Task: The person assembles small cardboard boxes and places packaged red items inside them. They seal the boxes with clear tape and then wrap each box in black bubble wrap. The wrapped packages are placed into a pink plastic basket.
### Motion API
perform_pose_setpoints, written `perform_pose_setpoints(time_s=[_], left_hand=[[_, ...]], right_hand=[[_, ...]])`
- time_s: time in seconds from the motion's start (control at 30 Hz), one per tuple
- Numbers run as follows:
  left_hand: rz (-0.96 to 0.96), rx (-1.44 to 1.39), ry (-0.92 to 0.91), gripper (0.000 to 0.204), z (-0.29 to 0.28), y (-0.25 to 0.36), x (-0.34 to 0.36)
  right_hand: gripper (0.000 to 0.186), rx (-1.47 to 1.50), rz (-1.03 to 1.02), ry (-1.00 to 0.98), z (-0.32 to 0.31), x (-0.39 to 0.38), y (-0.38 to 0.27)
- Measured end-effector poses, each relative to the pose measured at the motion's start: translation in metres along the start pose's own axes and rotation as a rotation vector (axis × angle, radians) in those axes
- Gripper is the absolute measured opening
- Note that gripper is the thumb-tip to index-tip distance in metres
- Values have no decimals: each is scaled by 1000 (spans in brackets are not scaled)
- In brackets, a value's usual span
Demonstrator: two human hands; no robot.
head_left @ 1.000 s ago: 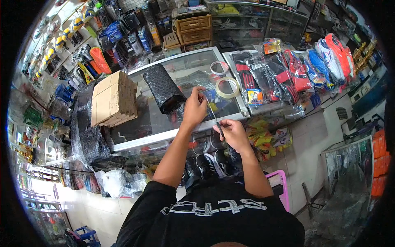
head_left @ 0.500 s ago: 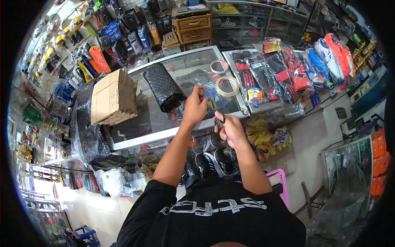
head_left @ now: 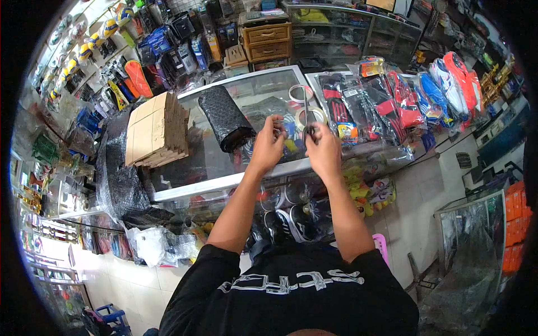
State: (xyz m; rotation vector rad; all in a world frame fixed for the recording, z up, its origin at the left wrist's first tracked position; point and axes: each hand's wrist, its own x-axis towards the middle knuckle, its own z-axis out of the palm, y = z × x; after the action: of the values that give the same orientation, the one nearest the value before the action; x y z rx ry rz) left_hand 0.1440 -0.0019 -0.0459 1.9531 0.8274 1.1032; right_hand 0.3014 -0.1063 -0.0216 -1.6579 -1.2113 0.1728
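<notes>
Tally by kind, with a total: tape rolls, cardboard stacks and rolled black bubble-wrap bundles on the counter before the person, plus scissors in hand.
Tape rolls: 2
Cardboard stack: 1
Black bubble-wrap bundle: 1
Scissors, in the right hand: 1
Total: 5

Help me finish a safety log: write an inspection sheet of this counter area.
Surface: glass-topped counter with a pale frame.
Job's things: scissors, blades pointing away from the wearer; black bubble-wrapped bundle lying on the glass; cream tape roll, partly hidden; whitish tape roll beyond it.
Clutter: cardboard stack on the left; bagged goods crowded on the right.
Hands: right hand grips the scissors; left hand has curled fingers beside the bundle, any small hold unclear.
Cables: nothing seen.
Surroundings: wooden drawers beyond the counter; shoes below its near edge.
</notes>
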Motion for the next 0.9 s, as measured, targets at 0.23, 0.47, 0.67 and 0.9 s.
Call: perform_pose_setpoints(time_s=[0.23, 0.47, 0.67, 0.9], left_hand=[[41, 87, -82, 49, -3, 5, -4], [-36, -8, -80, 48, -4, 13, -5], [121, -41, 90, 47, -6, 28, -15], [222, -57, 234, 43, -69, 53, -28]], right_hand=[[23, -247, -97, 135, 30, 28, 6], [17, -264, -64, 135, 35, 26, 10], [24, -177, 95, 148, 41, 15, -5], [35, -14, -57, 196, 65, 15, -64]])
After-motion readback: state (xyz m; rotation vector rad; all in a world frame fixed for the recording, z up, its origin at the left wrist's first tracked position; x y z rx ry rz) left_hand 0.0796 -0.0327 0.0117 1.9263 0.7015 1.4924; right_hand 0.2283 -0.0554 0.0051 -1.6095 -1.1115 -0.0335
